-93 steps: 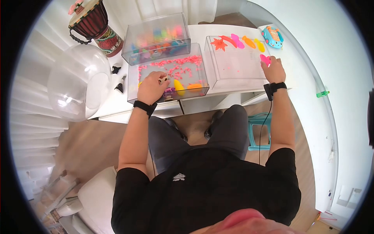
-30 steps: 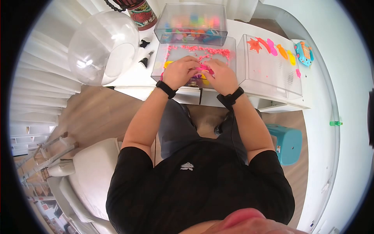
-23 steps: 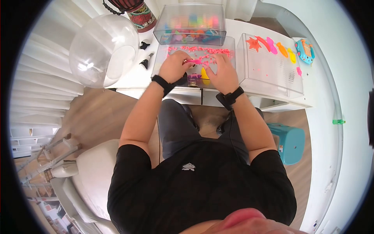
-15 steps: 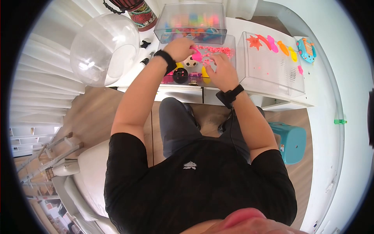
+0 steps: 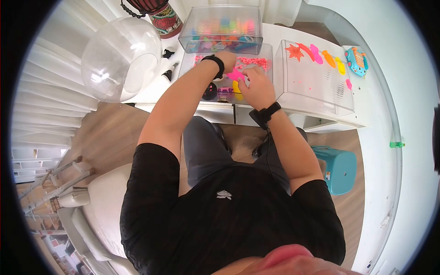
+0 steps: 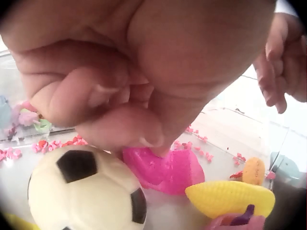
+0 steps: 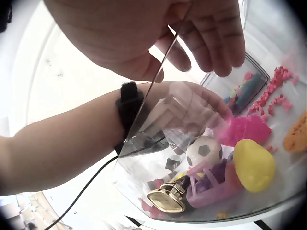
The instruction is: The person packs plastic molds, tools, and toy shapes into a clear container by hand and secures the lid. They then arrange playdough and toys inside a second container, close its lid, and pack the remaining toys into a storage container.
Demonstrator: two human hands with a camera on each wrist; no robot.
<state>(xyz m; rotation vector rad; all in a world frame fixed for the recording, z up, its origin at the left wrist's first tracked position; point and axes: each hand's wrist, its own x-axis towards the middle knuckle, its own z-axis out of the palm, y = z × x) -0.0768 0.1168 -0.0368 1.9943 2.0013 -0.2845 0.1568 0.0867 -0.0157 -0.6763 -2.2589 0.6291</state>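
My left hand (image 5: 226,61) reaches over a clear plastic bin (image 5: 270,54). Its fingers are curled, and thumb and fingertips pinch a hot-pink toy sand mold (image 6: 165,172) low in the bin. The mold's exact shape is partly hidden. Beside it sit a toy soccer ball (image 6: 91,189) and a yellow corn-shaped mold (image 6: 230,196). My right hand (image 5: 257,85) hovers at the bin's right side, fingers relaxed and holding nothing. Crumbs of pink sand (image 5: 254,62) line the bin's back. A purple toy basket (image 7: 211,187) and a black ball (image 5: 210,91) stand near the front wall.
Behind stands another clear box (image 5: 220,27) of colourful toys. On the right, an overturned clear bin (image 5: 311,94) bears several bright molds, including a red leaf shape (image 5: 294,52). A toy telephone (image 5: 357,62) lies beyond it; a clear globe (image 5: 121,59) is at left.
The left hand, with the pink mold, has come to the bin's middle after swinging toward its back left. Earlier, both hands met at the mold; the right has let go and drawn slightly away.
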